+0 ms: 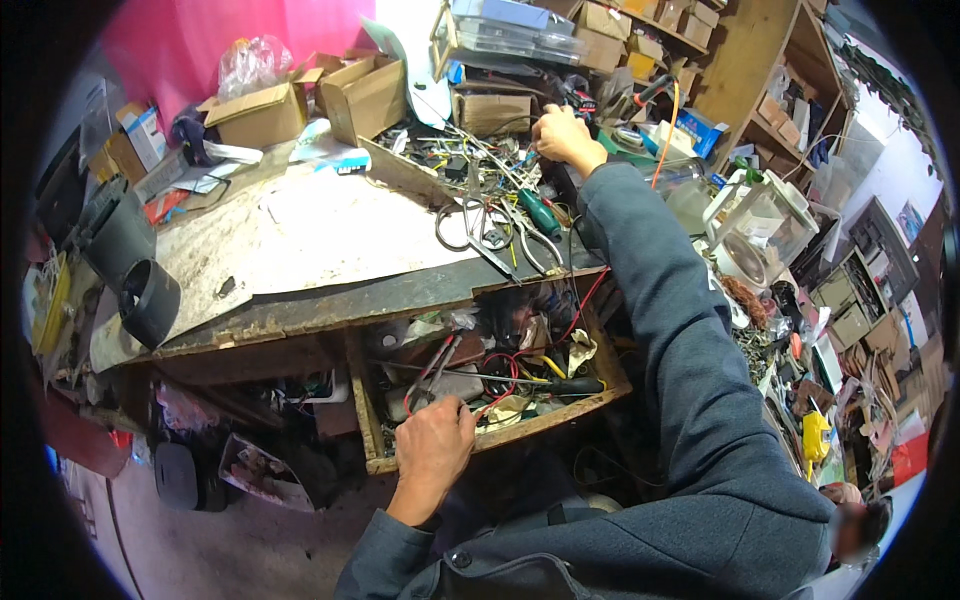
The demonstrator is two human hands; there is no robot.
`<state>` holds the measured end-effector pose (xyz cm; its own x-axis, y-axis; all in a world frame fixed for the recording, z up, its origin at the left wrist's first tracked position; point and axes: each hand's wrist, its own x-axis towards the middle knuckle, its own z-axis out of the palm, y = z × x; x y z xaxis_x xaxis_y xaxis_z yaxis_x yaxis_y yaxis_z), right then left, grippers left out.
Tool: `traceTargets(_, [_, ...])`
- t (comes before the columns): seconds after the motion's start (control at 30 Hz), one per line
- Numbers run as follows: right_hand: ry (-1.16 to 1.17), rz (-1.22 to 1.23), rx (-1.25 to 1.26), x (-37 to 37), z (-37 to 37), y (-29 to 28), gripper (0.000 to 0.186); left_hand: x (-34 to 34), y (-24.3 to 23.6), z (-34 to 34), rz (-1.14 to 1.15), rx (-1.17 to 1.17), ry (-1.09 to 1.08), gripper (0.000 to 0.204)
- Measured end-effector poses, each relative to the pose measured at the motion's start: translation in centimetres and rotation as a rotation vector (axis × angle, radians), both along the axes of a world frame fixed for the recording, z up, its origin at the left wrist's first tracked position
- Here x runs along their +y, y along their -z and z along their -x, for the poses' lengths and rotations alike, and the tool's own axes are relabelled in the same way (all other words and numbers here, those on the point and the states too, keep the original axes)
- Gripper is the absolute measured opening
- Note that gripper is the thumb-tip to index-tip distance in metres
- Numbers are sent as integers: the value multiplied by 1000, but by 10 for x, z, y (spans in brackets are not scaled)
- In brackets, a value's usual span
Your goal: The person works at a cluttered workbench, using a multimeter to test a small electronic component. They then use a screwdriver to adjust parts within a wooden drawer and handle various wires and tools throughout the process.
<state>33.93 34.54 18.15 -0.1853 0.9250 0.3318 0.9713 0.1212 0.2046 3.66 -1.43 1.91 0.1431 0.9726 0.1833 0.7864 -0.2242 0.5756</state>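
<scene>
Black plastic pots [128,262] stand at the far left edge of our worn wooden workbench [330,240], and behind them cardboard boxes [300,100] are piled against a pink wall. Near us, under the bench top, an open wooden drawer [490,385] is full of wires and tools. Our left hand [432,447] rests on its near edge with the fingers curled together; we cannot tell if it grips something. Inside the drawer, just beside this hand, lie red-handled pliers [432,368]. On the bench above are scissors [475,228] and a green-handled screwdriver [540,212]. Further right and far from us, our right hand [563,137] is closed among the cluttered tools at the back; what it holds is hidden. At the right stands a white blender jug [757,228]
</scene>
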Motion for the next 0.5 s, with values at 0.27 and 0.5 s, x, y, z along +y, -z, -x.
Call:
traceTargets(0.27, [282,-47,-330,17,23,32,40,0,-2,1,-8,-57,7,22])
traceTargets(0.5, [521,171,-50,12,50,12,61,-1,-1,2,-38,-36,2,21])
